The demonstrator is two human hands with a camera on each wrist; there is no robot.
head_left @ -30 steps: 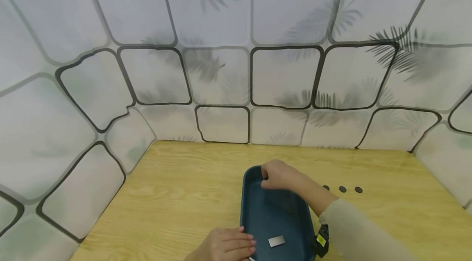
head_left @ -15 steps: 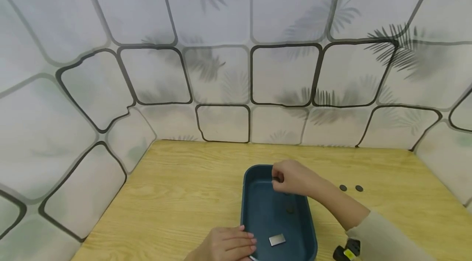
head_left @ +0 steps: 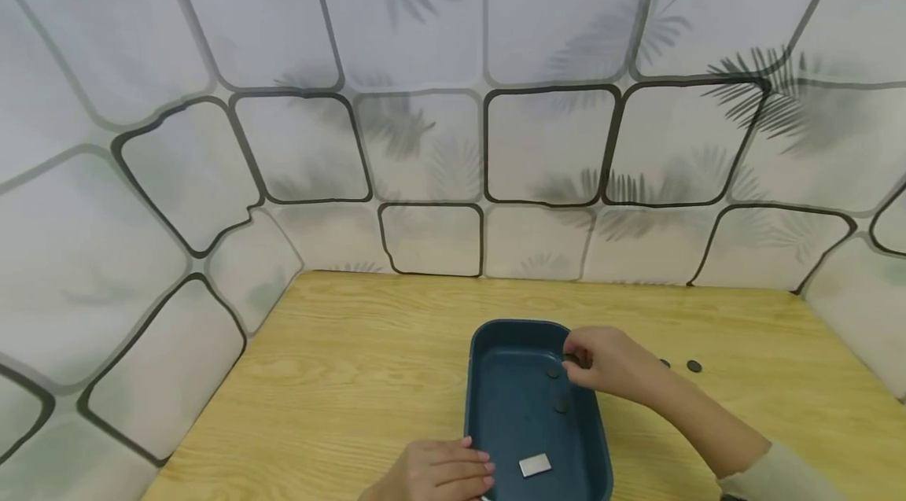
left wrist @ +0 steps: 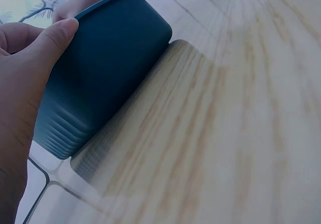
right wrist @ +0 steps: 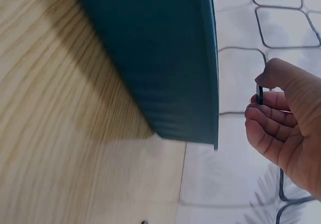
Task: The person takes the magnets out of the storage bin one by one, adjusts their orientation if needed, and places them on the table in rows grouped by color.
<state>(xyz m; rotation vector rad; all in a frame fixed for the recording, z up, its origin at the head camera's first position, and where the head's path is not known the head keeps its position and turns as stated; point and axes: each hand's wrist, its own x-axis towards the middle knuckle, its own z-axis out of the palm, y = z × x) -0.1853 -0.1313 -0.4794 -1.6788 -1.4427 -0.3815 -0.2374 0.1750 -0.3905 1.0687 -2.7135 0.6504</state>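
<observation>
A dark blue tray (head_left: pixel 520 438) stands on the wooden table, its long side pointing away from me. My left hand (head_left: pixel 435 471) holds its near left rim, fingers over the edge; in the left wrist view the thumb (left wrist: pixel 61 33) lies on the outer wall. My right hand (head_left: pixel 609 363) is at the tray's far right rim. Between thumb and forefinger it pinches a small black disc (right wrist: pixel 259 94), raised above the rim in the right wrist view. Two more dark discs lie inside the tray, a far disc (head_left: pixel 553 373) and a nearer disc (head_left: pixel 561 407). A silver rectangular block (head_left: pixel 535 465) lies near them.
Right of the tray, a black disc (head_left: pixel 694 366) lies on the table (head_left: pixel 354 367), with another disc (head_left: pixel 664 363) partly behind my right forearm. A patterned wall covering (head_left: pixel 425 147) encloses the table at the back and sides.
My right hand has moved right, from the tray's far left corner to its right rim, with a disc in its fingers. Discs in the tray have come into sight. My left hand stays put.
</observation>
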